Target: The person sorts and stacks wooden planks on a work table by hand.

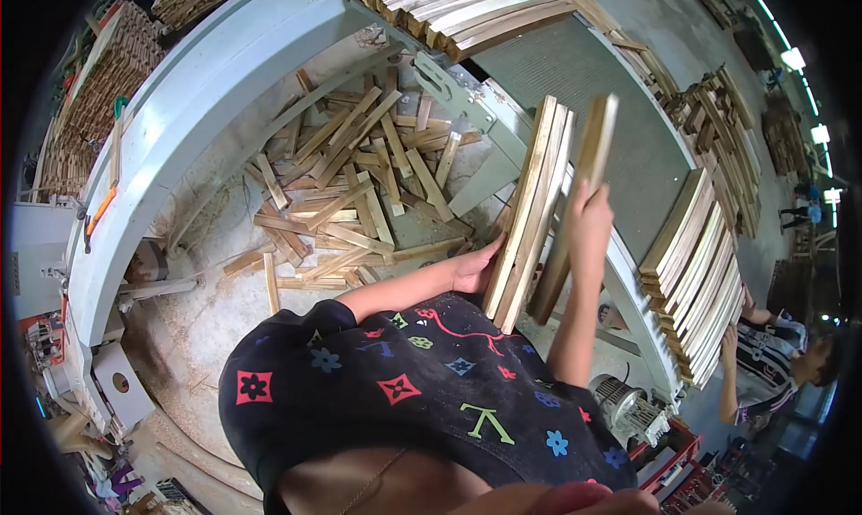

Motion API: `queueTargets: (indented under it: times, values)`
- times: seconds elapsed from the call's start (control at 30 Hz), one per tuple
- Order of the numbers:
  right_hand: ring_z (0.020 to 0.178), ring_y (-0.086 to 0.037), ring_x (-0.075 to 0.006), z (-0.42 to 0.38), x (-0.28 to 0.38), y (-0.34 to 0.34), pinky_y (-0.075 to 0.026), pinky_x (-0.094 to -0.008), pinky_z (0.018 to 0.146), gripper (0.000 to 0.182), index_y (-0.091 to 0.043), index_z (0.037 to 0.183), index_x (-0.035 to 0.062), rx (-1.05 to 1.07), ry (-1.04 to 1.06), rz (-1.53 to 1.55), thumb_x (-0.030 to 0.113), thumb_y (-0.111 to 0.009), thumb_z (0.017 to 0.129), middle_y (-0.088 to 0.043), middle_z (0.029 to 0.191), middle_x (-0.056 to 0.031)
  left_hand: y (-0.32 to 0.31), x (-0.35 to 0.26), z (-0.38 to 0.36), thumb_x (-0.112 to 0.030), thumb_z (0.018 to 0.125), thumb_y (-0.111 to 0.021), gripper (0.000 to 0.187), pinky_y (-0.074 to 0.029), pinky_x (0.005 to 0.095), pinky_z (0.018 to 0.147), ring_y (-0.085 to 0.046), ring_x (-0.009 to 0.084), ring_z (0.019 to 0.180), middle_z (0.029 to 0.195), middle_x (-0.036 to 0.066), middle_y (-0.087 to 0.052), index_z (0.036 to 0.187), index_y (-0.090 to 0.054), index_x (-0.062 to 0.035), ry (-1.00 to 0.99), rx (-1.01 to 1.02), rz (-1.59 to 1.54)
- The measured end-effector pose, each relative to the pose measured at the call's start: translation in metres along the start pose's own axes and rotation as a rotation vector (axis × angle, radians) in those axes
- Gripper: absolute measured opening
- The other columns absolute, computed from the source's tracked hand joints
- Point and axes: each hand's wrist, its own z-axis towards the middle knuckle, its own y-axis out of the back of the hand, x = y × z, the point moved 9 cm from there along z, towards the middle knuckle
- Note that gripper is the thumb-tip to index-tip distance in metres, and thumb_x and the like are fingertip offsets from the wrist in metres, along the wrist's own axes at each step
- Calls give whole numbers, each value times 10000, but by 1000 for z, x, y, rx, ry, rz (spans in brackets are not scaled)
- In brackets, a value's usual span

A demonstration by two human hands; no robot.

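Note:
Several long wooden strips (pixel 532 211) stand side by side against my body, tilted, their upper ends over the edge of the machine. My left hand (pixel 478 265) holds this bundle from its left side, low down, with part of the fingers hidden behind the wood. My right hand (pixel 588 220) is wrapped round a separate wooden strip (pixel 595 142), just right of the bundle and apart from it. That strip's upper end is slightly blurred.
Many short wood pieces (pixel 359 174) lie heaped on the floor beyond the machine frame (pixel 206 57). Strips are stacked at the top (pixel 467 12) and right (pixel 691 272) of the grey machine bed (pixel 584 75). A co-worker (pixel 772 362) stands at the right, near a motor (pixel 628 407).

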Motion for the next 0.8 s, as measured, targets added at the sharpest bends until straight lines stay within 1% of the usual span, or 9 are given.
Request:
queueTargets:
  times: [0.13, 0.17, 0.27, 0.3, 0.4, 0.53, 0.57, 0.67, 0.8]
  values:
    - [780, -637, -427, -22, -16, -32, -496, -466, 758, 509, -592, 940, -67, 36, 82, -46, 421, -466, 1009, -632, 804, -266, 24, 2, 4, -673, 922, -416, 759, -436, 459, 1056, -550, 250, 1220, 1347, 110, -555, 1425, -446, -106, 30, -113, -13]
    - [914, -634, -403, -27, -9, -26, -494, -451, 827, 496, -602, 1073, -50, 79, 22, 86, 427, -493, 994, -642, 933, -258, 21, 0, 3, -673, 926, -406, 749, -437, 457, 1054, -555, 244, 1214, 1328, 100, -569, 1417, -458, -110, 19, -137, -30]
    - [1102, -580, -360, -34, 37, -4, -457, -446, 937, 469, -589, 1199, 1, -343, 520, -63, 408, -519, 976, -611, 1135, -255, 54, 12, 13, -670, 929, -402, 750, -430, 456, 1063, -548, 247, 1228, 1350, 101, -557, 1429, -446, -113, 85, -46, -57]
    - [1231, -508, -320, -28, 50, -10, -400, -468, 1036, 510, -568, 1261, 45, -311, 674, -135, 450, -535, 953, -558, 1250, -248, 48, 11, 13, -670, 929, -398, 754, -425, 458, 1069, -539, 249, 1245, 1375, 101, -544, 1442, -434, -118, 83, -67, -57]
    - [1232, -513, -322, -25, 106, -46, -382, -500, 1060, 581, -556, 1273, 45, 43, 1221, -264, 516, -527, 934, -568, 1241, -235, 17, -4, 3, -671, 920, -410, 763, -425, 463, 1073, -533, 248, 1256, 1394, 91, -533, 1448, -427, -121, 20, -90, 9]
    - [939, -623, -331, -41, 98, -115, -452, -452, 965, 676, -677, 824, 15, 768, 1612, -550, 644, -445, 917, -664, 832, -155, -8, -11, 1, -601, 987, -371, 676, -443, 464, 1057, -563, 270, 1224, 1367, 126, -555, 1414, -462, -85, 51, 28, -248]
    - [745, -605, -320, -37, 87, -126, -501, -423, 814, 751, -623, 636, 32, 810, 1618, -688, 708, -417, 890, -605, 651, -114, -12, -9, 1, -577, 995, -368, 661, -455, 462, 1042, -578, 281, 1201, 1342, 135, -572, 1390, -479, -59, 49, 24, -291]
    - [622, -583, -277, -25, 118, -73, -490, -409, 611, 826, -624, 613, 71, 500, 1645, -430, 777, -298, 891, -572, 561, -71, -28, -13, -4, -603, 976, -394, 692, -455, 465, 1035, -582, 282, 1192, 1358, 131, -560, 1381, -485, -49, -22, -12, -457]
    - [603, -596, -261, 18, 129, 46, -481, -374, 526, 650, -531, 709, 81, -224, 1169, -295, 719, -520, 836, -582, 674, -88, -17, 3, -4, -736, 888, -434, 889, -351, 459, 1107, -514, 289, 1273, 1416, 146, -509, 1454, -404, -51, 81, 114, -312]
